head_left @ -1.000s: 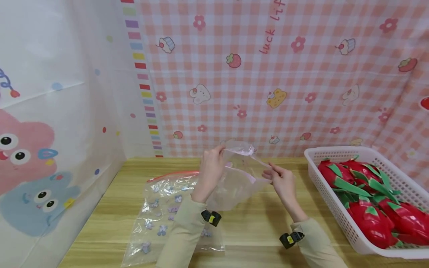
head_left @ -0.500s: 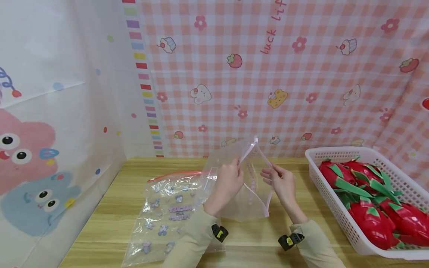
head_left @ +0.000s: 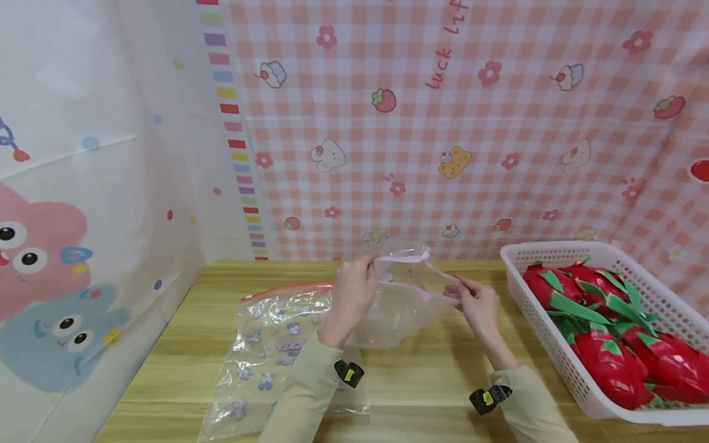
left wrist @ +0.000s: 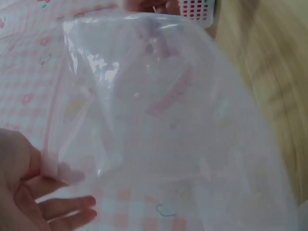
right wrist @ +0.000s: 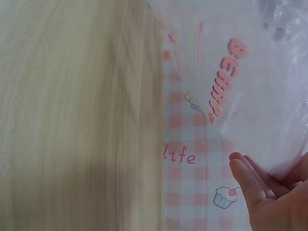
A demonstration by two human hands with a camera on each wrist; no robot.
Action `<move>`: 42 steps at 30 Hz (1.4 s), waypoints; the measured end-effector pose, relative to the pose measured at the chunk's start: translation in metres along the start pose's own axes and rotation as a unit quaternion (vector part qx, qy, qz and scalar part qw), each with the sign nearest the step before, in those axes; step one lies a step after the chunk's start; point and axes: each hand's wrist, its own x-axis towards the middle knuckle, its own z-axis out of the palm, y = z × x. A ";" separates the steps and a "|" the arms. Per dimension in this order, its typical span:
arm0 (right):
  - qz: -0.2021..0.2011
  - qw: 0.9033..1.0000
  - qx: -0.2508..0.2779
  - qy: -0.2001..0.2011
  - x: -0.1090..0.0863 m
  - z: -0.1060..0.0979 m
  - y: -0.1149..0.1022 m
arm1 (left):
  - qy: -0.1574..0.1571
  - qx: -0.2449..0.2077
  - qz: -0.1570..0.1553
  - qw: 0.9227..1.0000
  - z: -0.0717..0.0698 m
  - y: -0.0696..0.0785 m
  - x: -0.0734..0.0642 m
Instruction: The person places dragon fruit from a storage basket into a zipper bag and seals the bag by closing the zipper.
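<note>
- Left hand (head_left: 352, 294): pinching one edge of a pale pink bag (head_left: 382, 323) between thumb and finger, with two other fingers extending free in the left wrist view.
- Right hand (head_left: 480, 309): pinching the opposite edge of the same pink bag, holding the thin film narrowly between thumb and fingers.
- Pink bag: hanging between both hands over the wooden table (head_left: 432, 387), gaping at its lilac-edged mouth, and showing red lettering in the right wrist view.
- Clear bag (head_left: 252, 369): lying flat on the table to the left, showing lilac prints and a red strip along its far edge, partly hiding behind the left sleeve (head_left: 301, 394).
- White basket (head_left: 554, 360): standing right of the right hand, holding red dragon fruits (head_left: 606, 366) with green leaves.
- Checked cloth (head_left: 354, 126): hanging behind the table.
</note>
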 end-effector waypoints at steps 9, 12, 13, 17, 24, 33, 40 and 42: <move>-0.005 0.999 0.014 -0.044 -0.001 -0.002 0.002 | -0.027 0.067 0.100 0.992 0.011 -0.001 0.000; -0.003 0.997 -0.002 -0.071 -0.002 -0.003 0.003 | -0.028 0.042 0.092 0.994 0.019 -0.001 0.000; -0.002 0.997 -0.006 -0.079 -0.002 -0.004 0.003 | -0.029 0.039 0.089 0.995 0.021 -0.001 0.000; -0.008 0.995 -0.036 -0.090 -0.004 -0.005 -0.002 | -0.021 0.015 0.095 0.995 0.028 0.001 0.000; -0.081 0.985 -0.129 -0.086 -0.005 -0.018 -0.034 | -0.003 0.007 0.095 0.995 0.030 0.007 -0.001; -0.118 0.969 -0.211 -0.053 0.014 -0.072 -0.096 | 0.004 -0.011 0.073 0.997 0.032 0.007 -0.002; -0.099 0.935 -0.334 -0.067 0.046 -0.116 -0.100 | 0.019 -0.017 0.062 0.998 0.031 0.006 -0.002; -0.087 0.919 -0.373 -0.095 0.057 -0.125 -0.092 | 0.023 -0.016 0.061 0.998 0.031 0.006 -0.002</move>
